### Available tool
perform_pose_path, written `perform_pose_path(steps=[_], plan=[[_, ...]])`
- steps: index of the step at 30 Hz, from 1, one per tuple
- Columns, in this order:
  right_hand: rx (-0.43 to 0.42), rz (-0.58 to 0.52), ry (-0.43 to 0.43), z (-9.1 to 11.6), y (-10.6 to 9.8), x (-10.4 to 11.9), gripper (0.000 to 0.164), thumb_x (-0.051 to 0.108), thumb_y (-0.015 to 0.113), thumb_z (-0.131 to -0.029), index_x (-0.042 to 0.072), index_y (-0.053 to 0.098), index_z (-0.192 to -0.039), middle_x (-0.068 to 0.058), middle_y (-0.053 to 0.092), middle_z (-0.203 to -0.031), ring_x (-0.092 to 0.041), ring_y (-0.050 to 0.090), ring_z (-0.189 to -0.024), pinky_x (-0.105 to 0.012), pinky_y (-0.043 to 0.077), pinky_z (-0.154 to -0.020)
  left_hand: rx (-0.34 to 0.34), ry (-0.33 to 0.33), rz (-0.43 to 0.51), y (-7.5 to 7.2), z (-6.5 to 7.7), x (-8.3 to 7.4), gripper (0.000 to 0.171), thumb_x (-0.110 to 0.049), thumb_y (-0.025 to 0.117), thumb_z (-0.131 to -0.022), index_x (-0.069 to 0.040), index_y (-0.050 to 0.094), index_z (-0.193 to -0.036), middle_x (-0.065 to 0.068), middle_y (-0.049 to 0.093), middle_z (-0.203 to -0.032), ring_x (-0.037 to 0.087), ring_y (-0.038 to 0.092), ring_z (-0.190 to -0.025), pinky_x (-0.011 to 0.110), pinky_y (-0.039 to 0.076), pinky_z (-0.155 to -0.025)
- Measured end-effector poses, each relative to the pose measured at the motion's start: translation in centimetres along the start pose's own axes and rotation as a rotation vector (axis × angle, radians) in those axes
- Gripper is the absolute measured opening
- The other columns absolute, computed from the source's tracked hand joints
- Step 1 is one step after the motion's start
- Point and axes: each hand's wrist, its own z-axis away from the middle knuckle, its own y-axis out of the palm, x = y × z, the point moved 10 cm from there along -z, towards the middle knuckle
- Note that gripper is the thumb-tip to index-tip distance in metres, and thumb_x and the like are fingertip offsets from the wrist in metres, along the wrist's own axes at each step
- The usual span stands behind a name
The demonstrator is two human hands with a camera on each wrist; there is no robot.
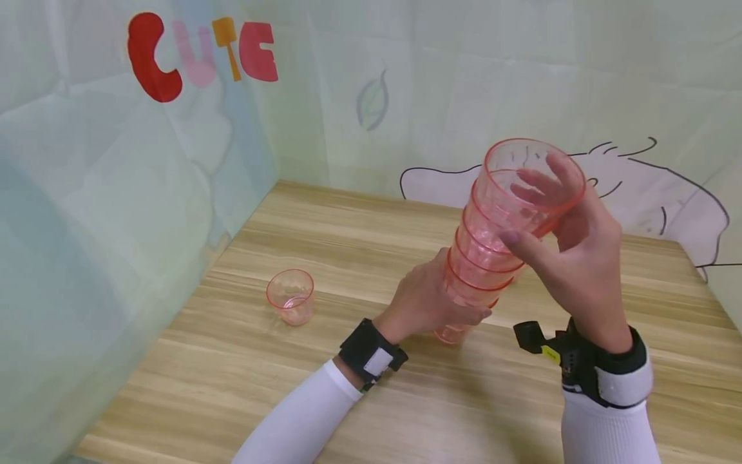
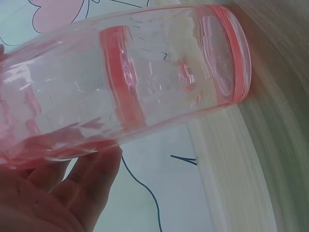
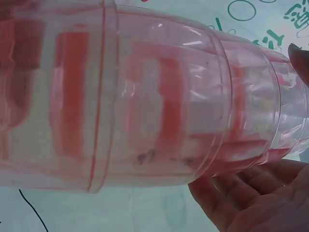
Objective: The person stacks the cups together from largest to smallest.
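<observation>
Several clear pink plastic cups, nested into one stack (image 1: 484, 258), lean upward to the right over the table in the head view. Around the lower part of the stack, my left hand (image 1: 423, 296) grips with curled fingers. My right hand (image 1: 588, 248) holds the top cup near its rim, thumb on the near side and fingers round the far side. The stack's lower end (image 2: 169, 67) crosses the left wrist view, with left fingers (image 2: 99, 176) beneath it. Stacked rims (image 3: 161, 106) fill the right wrist view, where the right hand (image 3: 260, 198) curves round the far end.
A single pink cup (image 1: 297, 314) stands upright on the wood-grain table (image 1: 232, 361), left of my left hand. Printed wall sheets (image 1: 324, 84) border the table at the left and back. Both wrists wear black straps with devices (image 1: 371, 354).
</observation>
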Motion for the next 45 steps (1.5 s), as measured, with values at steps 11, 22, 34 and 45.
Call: perform_pose_path(steps=[11,22,34,45], plan=[[0.008,-0.019,-0.004,1.2,-0.6,-1.3,0.066,-0.005,0.08,-0.08,-0.005,0.053,-0.14,-0.028,0.06,-0.131,-0.032,0.063,-0.113,-0.028,0.051,-0.095,0.009,0.007,-0.002,0.1,-0.1,0.0,0.065,-0.045,0.089,-0.072,-0.024,0.047,-0.118,-0.014,0.055,-0.096,0.003,0.058,-0.079,0.024,0.052,-0.067],[0.042,-0.04,-0.016,1.3,-0.7,-2.1,0.06,0.0,0.083,-0.08,-0.012,0.056,-0.133,-0.026,0.065,-0.118,-0.03,0.064,-0.103,-0.03,0.052,-0.093,0.012,-0.033,-0.014,0.1,-0.2,0.4,0.061,-0.048,0.087,-0.071,-0.024,0.049,-0.112,-0.014,0.056,-0.092,0.005,0.058,-0.076,0.026,0.051,-0.064],[0.124,0.01,0.012,1.6,-1.8,-3.4,0.07,0.009,0.09,-0.076,-0.01,0.057,-0.134,-0.021,0.065,-0.122,-0.029,0.063,-0.109,-0.027,0.052,-0.093,0.039,-0.045,0.021,0.5,-0.2,0.5,0.057,-0.051,0.085,-0.074,-0.025,0.049,-0.11,-0.013,0.059,-0.088,0.006,0.059,-0.072,0.027,0.051,-0.061],[0.165,0.203,0.064,1.8,-2.8,-4.9,0.066,0.019,0.089,-0.078,0.001,0.062,-0.135,-0.014,0.066,-0.125,-0.028,0.058,-0.116,-0.025,0.048,-0.096,0.04,-0.073,0.046,0.5,-0.1,0.7,0.059,-0.049,0.086,-0.073,-0.026,0.048,-0.111,-0.012,0.059,-0.09,0.008,0.059,-0.074,0.029,0.051,-0.061]])
